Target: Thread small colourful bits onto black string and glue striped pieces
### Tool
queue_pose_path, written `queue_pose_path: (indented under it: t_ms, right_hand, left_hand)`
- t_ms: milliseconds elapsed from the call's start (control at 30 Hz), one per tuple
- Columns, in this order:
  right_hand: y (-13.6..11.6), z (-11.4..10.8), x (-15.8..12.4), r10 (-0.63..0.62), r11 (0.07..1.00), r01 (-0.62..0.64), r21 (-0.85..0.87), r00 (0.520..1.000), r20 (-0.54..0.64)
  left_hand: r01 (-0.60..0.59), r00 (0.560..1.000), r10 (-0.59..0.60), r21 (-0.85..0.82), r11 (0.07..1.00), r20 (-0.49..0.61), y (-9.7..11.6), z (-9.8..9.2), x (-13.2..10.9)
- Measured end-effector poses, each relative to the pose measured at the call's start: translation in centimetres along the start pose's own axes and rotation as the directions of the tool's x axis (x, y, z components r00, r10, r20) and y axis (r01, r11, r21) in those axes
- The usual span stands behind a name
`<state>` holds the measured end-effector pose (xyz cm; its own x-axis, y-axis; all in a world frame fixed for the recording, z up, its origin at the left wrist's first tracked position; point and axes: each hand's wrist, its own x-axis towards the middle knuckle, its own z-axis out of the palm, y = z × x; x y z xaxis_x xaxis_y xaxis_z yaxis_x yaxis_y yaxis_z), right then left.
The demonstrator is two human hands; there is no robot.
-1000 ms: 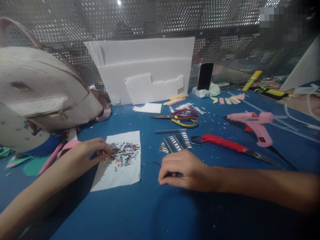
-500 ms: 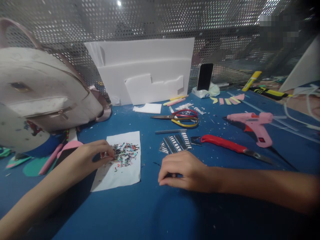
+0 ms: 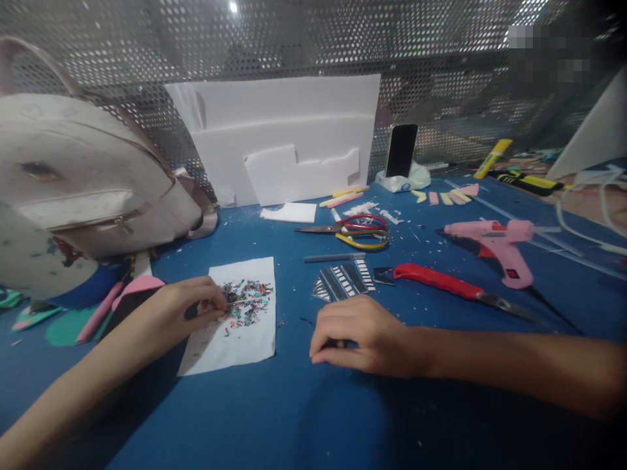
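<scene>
My left hand (image 3: pixel 198 301) is closed in a pinch over a sheet of white paper (image 3: pixel 255 343). From its fingertips a thin pale stick (image 3: pixel 245 301) reaches across a scatter of tiny multicoloured bits (image 3: pixel 249 314) on the paper. My right hand (image 3: pixel 350 334) rests curled on the blue table, fingers bent together; whatever they may hold is hidden. Just beyond its knuckles lie black-and-white striped pieces (image 3: pixel 343 279), partly covered by the hand. A slim grey rod (image 3: pixel 334 258) lies behind those pieces.
Scissors (image 3: pixel 350 230) lie further back. To the right are a red-handled cutter (image 3: pixel 438 282) and a pink glue gun (image 3: pixel 502 243). A pale backpack (image 3: pixel 98 170) stands left. White foam boards (image 3: pixel 284 104) and a phone (image 3: pixel 401 151) stand along the perforated metal screen (image 3: pixel 294 39).
My left hand has shifted very slightly to the right over the coloured bits. The right hand stays in place.
</scene>
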<state>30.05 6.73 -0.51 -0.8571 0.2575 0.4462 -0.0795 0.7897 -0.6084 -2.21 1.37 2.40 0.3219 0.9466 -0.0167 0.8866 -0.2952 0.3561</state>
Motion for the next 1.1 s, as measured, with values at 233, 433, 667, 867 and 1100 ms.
queue_pose_path:
  t_ms: [233,433,667,867,1100]
  right_hand:
    - [-0.04,0.15,-0.13,-0.003,1.0,0.003,0.004,1.0,0.002]
    - [-0.05,0.03,-0.05,-0.004,1.0,0.004,0.0,1.0,-0.003]
    - [-0.14,0.06,-0.07,-0.004,1.0,0.004,0.0,1.0,-0.001]
    - [0.02,0.09,-0.02,0.001,1.0,-0.001,-0.003,1.0,0.006]
    - [-0.09,0.04,-0.02,-0.007,1.0,0.007,-0.001,1.0,-0.003]
  left_hand:
    - [0.02,1.0,-0.02,0.025,0.999,0.006,0.46,-0.23,0.02]
    - [0.021,1.0,-0.02,0.069,0.997,-0.016,0.68,-0.35,-0.26]
    - [0.035,0.996,-0.029,0.079,0.996,-0.079,0.12,-0.06,-0.36]
    - [0.01,0.992,-0.001,0.075,0.997,-0.127,0.03,-0.03,-0.37]
    - [-0.009,0.989,0.019,0.07,0.998,-0.144,-0.19,0.2,-0.31]
